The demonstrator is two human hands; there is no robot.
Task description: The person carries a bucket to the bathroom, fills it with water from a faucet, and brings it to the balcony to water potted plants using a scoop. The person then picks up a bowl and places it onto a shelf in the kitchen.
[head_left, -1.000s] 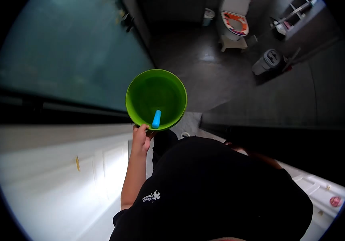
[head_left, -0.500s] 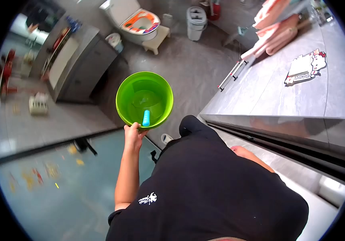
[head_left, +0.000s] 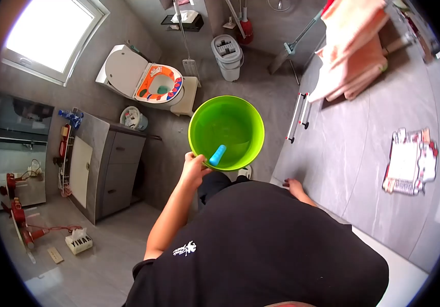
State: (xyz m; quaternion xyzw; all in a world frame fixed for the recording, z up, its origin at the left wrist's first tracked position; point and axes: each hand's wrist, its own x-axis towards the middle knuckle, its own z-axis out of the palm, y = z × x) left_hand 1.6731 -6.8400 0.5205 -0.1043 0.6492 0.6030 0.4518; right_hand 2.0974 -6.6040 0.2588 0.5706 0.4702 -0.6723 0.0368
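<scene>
My left hand (head_left: 193,170) is closed on the near rim of a bright green bucket (head_left: 250,110), which hangs in front of my body. A light blue handle-like piece (head_left: 218,155) leans inside the bucket against that rim. Whatever it joins to is hard to make out, and I cannot tell whether there is water at the bottom. My right hand (head_left: 295,188) hangs low at my side by the grey tiled wall, fingers apart and nothing visible in them; I cannot tell whether it touches the wall.
Ahead stand a toilet (head_left: 162,84) with an orange seat, a step stool (head_left: 186,100), a lidded white-grey bin (head_left: 228,61) and a mop (head_left: 289,48). A grey cabinet (head_left: 122,163) is on the left. Pink towels (head_left: 350,51) and a rail (head_left: 296,117) line the right wall.
The view has moved further into the bathroom, past the frosted glass door. The bucket, still in my left hand, sits further right in view. More of my right hand shows, with its fingers apart.
</scene>
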